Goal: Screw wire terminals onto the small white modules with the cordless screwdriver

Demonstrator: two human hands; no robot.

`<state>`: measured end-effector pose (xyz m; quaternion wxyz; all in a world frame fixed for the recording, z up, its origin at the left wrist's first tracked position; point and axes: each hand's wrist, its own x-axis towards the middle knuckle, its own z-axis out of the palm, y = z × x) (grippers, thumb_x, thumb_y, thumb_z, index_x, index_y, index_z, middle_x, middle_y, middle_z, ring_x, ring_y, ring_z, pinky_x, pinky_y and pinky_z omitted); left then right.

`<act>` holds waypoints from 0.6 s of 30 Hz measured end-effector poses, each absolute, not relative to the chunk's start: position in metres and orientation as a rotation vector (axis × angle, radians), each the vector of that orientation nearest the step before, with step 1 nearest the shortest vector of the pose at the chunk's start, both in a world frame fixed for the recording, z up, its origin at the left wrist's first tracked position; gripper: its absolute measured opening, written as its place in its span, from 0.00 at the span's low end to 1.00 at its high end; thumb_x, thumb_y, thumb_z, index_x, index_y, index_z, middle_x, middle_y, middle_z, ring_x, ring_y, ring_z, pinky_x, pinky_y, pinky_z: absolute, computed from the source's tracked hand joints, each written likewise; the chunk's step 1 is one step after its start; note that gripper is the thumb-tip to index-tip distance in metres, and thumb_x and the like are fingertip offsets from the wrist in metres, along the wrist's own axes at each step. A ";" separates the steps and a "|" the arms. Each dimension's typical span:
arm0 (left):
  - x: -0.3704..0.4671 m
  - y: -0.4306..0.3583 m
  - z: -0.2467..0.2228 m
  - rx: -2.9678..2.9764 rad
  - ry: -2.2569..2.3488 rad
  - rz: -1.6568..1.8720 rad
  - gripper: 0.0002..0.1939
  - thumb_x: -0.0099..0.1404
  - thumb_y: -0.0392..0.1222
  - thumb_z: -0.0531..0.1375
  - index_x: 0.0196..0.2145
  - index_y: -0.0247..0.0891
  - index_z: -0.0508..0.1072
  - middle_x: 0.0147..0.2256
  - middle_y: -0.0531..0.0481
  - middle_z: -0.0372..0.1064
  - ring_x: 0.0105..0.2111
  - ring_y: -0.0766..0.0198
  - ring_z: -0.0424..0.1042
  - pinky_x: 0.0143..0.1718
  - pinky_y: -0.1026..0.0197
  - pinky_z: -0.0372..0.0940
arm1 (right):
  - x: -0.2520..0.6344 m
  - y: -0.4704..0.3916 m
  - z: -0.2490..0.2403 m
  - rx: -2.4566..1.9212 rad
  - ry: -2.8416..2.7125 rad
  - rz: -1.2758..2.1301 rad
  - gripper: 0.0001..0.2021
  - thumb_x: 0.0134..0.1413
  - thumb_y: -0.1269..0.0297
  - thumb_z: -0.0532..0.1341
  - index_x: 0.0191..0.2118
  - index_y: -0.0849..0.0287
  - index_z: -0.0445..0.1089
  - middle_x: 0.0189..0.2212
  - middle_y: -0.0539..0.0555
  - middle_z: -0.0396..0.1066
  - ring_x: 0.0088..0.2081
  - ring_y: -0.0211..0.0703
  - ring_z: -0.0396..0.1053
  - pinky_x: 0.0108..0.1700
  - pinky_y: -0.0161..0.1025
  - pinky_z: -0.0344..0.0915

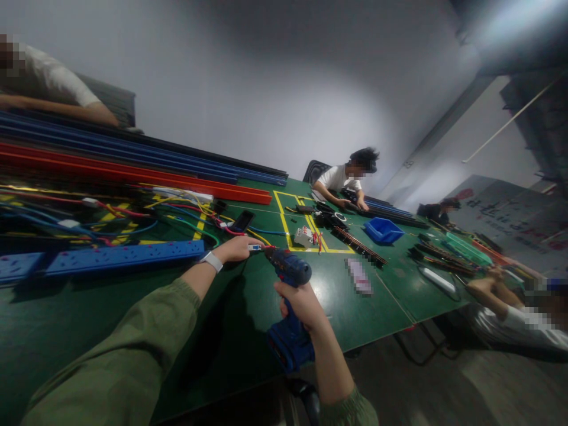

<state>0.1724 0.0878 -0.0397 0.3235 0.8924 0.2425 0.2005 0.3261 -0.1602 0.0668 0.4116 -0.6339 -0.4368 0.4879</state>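
Observation:
My right hand (302,302) is wrapped round the grip of a blue cordless drill (290,343), its chuck pointing left over the green table. Close in front of the chuck, my left hand (234,249) pinches a small white-and-blue piece (254,248); its exact kind is too small to tell. Red and yellow wires run near that piece. Whether the drill's tip touches it, I cannot tell. Just beyond my left fingers lies a dark phone-like slab (242,221). A white block with red parts (304,235) sits past the drill.
Blue socket strips (126,258) lie at left, with loose coloured wires (119,216) behind. Long orange (177,181) and blue channels (186,160) cross the back. A blue bin (382,231) stands at right. Co-workers sit at the far side and at both ends.

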 end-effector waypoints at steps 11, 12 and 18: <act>0.172 0.088 -0.040 2.350 0.644 0.534 0.28 0.54 0.32 0.55 0.52 0.43 0.75 0.49 0.50 0.75 0.49 0.58 0.72 0.54 0.61 0.61 | 0.325 -0.160 0.068 -1.613 -1.078 1.239 0.13 0.49 0.59 0.63 0.38 0.60 0.65 0.10 0.41 0.59 0.13 0.37 0.60 0.20 0.33 0.58; 0.172 0.088 -0.040 2.350 0.647 0.531 0.28 0.54 0.32 0.55 0.52 0.43 0.74 0.49 0.49 0.75 0.49 0.58 0.72 0.54 0.61 0.61 | 0.325 -0.160 0.068 -1.608 -1.070 1.240 0.13 0.48 0.59 0.63 0.38 0.60 0.65 0.11 0.41 0.59 0.13 0.36 0.60 0.19 0.34 0.58; 0.172 0.086 -0.037 2.343 0.655 0.513 0.29 0.53 0.31 0.55 0.53 0.42 0.74 0.48 0.50 0.75 0.48 0.58 0.72 0.53 0.61 0.61 | 0.324 -0.162 0.071 -1.579 -1.062 1.244 0.11 0.49 0.61 0.63 0.37 0.59 0.65 0.14 0.42 0.60 0.13 0.35 0.61 0.19 0.33 0.57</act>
